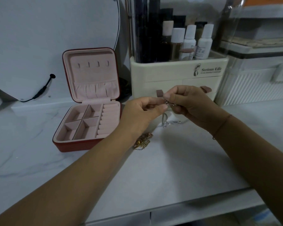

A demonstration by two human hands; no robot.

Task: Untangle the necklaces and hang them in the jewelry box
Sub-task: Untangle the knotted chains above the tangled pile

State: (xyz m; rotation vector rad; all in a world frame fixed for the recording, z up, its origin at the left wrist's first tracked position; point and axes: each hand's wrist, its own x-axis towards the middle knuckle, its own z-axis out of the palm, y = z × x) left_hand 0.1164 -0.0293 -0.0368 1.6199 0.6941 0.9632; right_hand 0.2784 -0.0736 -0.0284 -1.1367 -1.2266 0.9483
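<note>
A red jewelry box [88, 144] with pink lining stands open on the left of the counter. Its upright lid shows several small hooks [93, 64] with nothing on them. My left hand [140, 115] and my right hand [191, 105] meet above the counter, and both pinch a thin silver necklace [166, 121]. The chain hangs from my fingers and trails onto the counter. A heap of gold chain [143, 141] lies on the counter, partly hidden under my left wrist.
A cream cosmetics organiser [178, 74] with bottles and drawers stands right behind my hands. A white ribbed case [255, 84] is at the far right. A round mirror [55, 30] with a black cable leans at the back left. The counter's front edge [186, 204] runs below my forearms.
</note>
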